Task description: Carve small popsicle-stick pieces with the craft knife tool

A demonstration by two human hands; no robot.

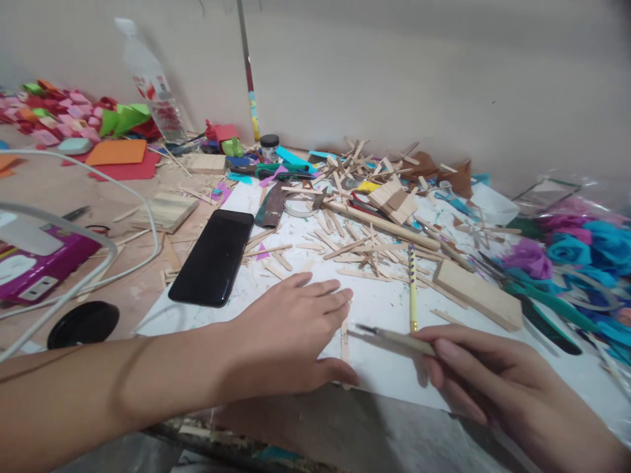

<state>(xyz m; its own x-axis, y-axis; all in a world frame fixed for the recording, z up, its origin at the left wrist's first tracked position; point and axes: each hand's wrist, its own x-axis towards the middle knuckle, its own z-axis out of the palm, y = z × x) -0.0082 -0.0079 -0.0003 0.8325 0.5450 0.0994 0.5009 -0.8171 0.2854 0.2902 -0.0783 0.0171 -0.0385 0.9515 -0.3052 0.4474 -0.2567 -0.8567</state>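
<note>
My left hand [290, 332] lies flat on a white sheet [379, 309], its fingertips and thumb pressing a thin wooden stick [344, 338] that stands upright in the view. My right hand [493, 387] grips a slim wooden-handled craft knife [394, 336], its dark tip pointing left and almost touching the stick near my left fingertips.
A black phone [213, 256] lies left of the sheet. Several loose wooden sticks [355, 246], a yellow pencil [413, 289], a wood block [477, 293], green-handled scissors [542, 302] and paper flowers [576, 246] crowd the back and right. White cables [123, 256], a black lid [83, 323] and a plastic bottle [154, 82] stand left.
</note>
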